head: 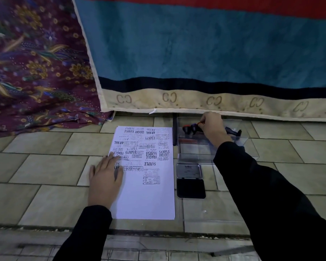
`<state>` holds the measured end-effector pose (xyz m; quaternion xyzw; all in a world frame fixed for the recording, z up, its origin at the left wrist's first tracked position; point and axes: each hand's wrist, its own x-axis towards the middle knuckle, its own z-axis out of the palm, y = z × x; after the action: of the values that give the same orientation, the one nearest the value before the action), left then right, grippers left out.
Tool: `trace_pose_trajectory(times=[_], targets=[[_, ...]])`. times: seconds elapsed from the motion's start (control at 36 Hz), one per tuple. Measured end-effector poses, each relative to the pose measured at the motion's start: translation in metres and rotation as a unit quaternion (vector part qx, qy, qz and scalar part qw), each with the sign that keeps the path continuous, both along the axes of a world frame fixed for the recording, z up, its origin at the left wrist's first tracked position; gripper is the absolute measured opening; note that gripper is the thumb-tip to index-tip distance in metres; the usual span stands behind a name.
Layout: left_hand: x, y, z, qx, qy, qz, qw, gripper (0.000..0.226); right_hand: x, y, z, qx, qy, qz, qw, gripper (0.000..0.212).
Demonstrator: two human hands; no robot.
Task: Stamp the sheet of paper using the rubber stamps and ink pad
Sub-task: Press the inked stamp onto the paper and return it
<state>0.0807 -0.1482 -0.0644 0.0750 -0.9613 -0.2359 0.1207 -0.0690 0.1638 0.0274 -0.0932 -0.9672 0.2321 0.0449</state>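
Note:
A white sheet of paper lies on the tiled floor, its upper half covered with black stamp prints. My left hand rests flat on the sheet's left edge. Right of the sheet, an open ink pad shows its black pad with the lid folded back. Beyond it stands a clear plastic box holding several rubber stamps with dark handles. My right hand reaches into the box and pinches the handle of one rubber stamp with an orange-red part. Another stamp lies to the right of that hand.
A blue, red and cream blanket hangs right behind the box. Purple floral cloth covers the far left. A clear lid lies flat near the ink pad. A step edge runs below the sheet.

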Motion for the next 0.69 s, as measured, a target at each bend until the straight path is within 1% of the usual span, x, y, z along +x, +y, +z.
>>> trace_pose_trajectory(times=[0.11, 0.22, 0.25, 0.31, 0.39, 0.47, 0.5, 0.61, 0.69], targets=[[0.0, 0.0, 0.001, -0.004, -0.003, 0.0, 1.0, 0.035, 0.001, 0.001, 0.003, 0.027, 0.005, 0.012, 1.0, 0.013], [0.001, 0.0, 0.0, -0.001, -0.003, 0.0, 1.0, 0.035, -0.002, 0.02, 0.007, 0.048, 0.067, 0.002, 0.997, 0.021], [0.001, 0.0, 0.0, -0.001, -0.003, 0.0, 1.0, 0.035, -0.003, 0.028, 0.008, 0.06, 0.068, -0.006, 0.996, 0.023], [0.001, 0.0, 0.0, -0.001, -0.001, 0.001, 1.0, 0.035, -0.003, 0.046, 0.006, 0.08, 0.05, -0.025, 0.995, 0.023], [0.001, 0.0, 0.001, -0.004, -0.003, 0.0, 1.0, 0.035, -0.001, 0.068, -0.002, 0.085, 0.002, -0.042, 0.995, 0.019], [0.001, 0.0, 0.002, -0.002, -0.006, 0.0, 1.0, 0.035, 0.001, 0.077, -0.01, 0.098, -0.034, -0.022, 0.994, 0.01], [0.001, 0.0, 0.002, -0.002, -0.007, 0.0, 1.0, 0.036, 0.001, 0.077, -0.011, 0.107, -0.042, -0.014, 0.993, 0.01], [0.001, 0.001, 0.003, -0.002, -0.007, -0.002, 1.0, 0.036, 0.002, 0.07, -0.013, 0.153, -0.048, -0.007, 0.987, 0.013], [0.001, 0.0, 0.003, 0.002, -0.005, 0.001, 1.0, 0.036, 0.001, 0.069, -0.014, 0.168, -0.041, -0.013, 0.985, 0.014]])
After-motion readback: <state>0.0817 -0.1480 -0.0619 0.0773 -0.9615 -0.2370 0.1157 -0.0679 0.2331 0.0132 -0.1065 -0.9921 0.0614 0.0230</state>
